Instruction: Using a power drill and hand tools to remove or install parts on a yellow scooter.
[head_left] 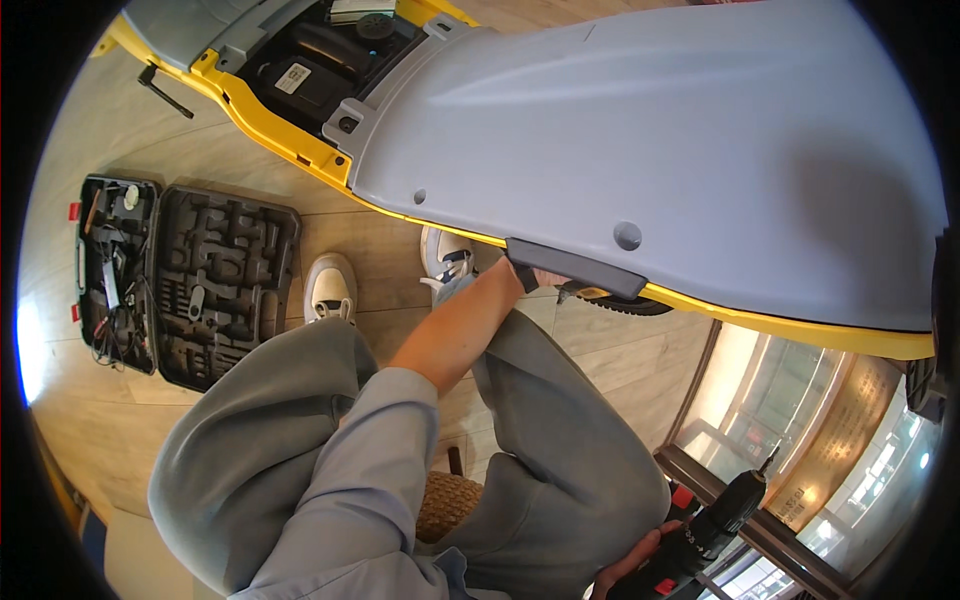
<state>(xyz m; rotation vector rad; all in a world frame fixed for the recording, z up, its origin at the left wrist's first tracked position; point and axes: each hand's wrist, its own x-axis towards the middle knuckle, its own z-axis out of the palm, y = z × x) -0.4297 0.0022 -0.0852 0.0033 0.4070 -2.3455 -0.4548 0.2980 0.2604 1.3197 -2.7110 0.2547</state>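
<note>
My left arm reaches to the lower edge of a large grey and yellow vehicle body [640, 130]. There my left hand [547, 278] is partly tucked behind a dark grey bar-shaped piece [580, 268], and its fingers are hidden. At the lower right my right hand [632, 562] is closed around a black cordless drill [705, 525] with red details. A thin bit [769, 459] points up and right from its chuck, well apart from the body. Two round recesses, one of them a larger hole [627, 236], mark the grey panel.
An opened black tool case [222, 275] lies on the wood-look floor to the left, with loose tools and wires in one half. Dark parts sit in an uncovered bay [315, 75] of the body. A lever [165, 92] juts out at upper left. Glass panes [790, 385] stand at right.
</note>
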